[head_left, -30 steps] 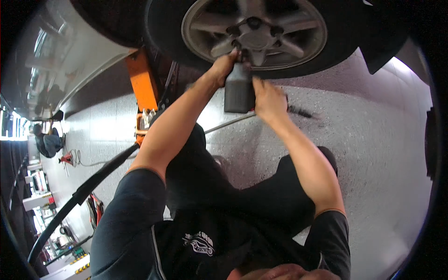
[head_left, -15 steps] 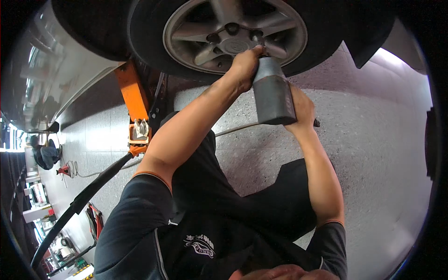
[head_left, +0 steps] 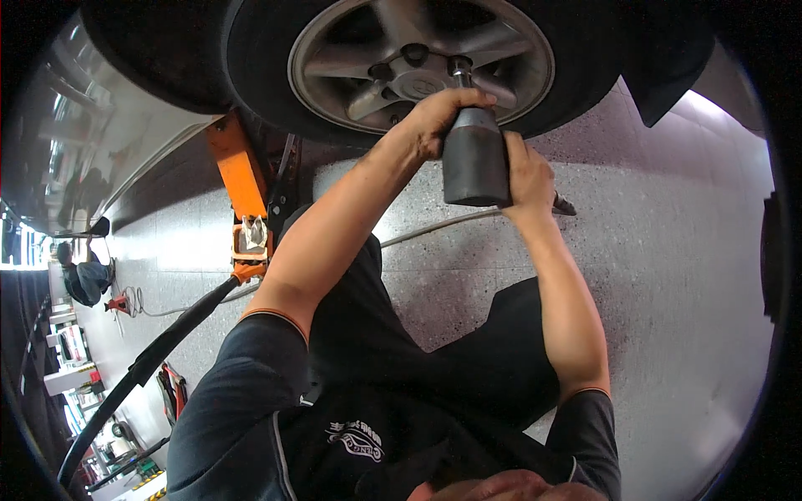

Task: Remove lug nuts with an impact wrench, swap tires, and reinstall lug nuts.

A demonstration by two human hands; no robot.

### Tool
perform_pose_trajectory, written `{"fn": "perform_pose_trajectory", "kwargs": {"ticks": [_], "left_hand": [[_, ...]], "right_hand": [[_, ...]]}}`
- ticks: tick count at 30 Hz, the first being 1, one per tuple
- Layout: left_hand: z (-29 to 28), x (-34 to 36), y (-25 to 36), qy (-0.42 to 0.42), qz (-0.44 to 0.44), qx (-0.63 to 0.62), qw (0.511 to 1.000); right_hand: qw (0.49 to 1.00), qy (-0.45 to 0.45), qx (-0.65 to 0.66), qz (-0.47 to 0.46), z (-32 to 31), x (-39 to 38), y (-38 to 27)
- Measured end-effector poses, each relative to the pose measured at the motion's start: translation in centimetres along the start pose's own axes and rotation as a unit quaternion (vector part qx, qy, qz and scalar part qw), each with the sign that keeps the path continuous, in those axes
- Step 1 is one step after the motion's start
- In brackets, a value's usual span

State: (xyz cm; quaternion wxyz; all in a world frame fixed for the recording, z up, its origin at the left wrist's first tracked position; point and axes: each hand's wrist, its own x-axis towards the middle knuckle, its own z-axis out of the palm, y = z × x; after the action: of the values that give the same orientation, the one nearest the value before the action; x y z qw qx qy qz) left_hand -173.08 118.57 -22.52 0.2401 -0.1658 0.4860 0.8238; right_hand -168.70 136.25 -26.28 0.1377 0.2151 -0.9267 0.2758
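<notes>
The jack's point(head_left: 238, 167) tray point(head_left: 251, 256) has a pale, crumpled thing point(head_left: 253, 231) in it that we cannot make out. Half a second ago our gun point(head_left: 474, 163) leaned more to the right; now it stands straighter, its socket point(head_left: 460, 73) plainer at the wheel point(head_left: 418, 86). We count one gun, one wheel, one jack. Our left hand point(head_left: 439, 118) curls about the gun's nose; our right hand point(head_left: 529, 173) wraps its handle.

Shows a bulky power wrench point(head_left: 476, 164), dark grey with a lighter grey front, held up and pointing far. Ends in a shiny metal socket point(head_left: 460, 73), reaching into the silver spoked wheel point(head_left: 416, 83) just right of its centre.
</notes>
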Motion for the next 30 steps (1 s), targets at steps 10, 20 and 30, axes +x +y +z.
{"fn": "perform_pose_trajectory", "kwargs": {"ticks": [10,20,30], "left_hand": [[0.7,0.6,-0.2,-0.026,0.018,-0.003,1.000],[0.5,-3.1,-2.5,0.033,0.051,-0.047,0.997],[-7.4,-7.2,0.9,0.054,0.086,-0.107,0.989]], "right_hand": [[0.998,-0.023,-0.064,-0.006,-0.6,0.4,1.5],[0.997,-0.066,0.026,0.015,-2.6,-4.5,-3.0],[0.992,-0.103,0.039,-0.060,1.4,-0.9,-8.5]]}}
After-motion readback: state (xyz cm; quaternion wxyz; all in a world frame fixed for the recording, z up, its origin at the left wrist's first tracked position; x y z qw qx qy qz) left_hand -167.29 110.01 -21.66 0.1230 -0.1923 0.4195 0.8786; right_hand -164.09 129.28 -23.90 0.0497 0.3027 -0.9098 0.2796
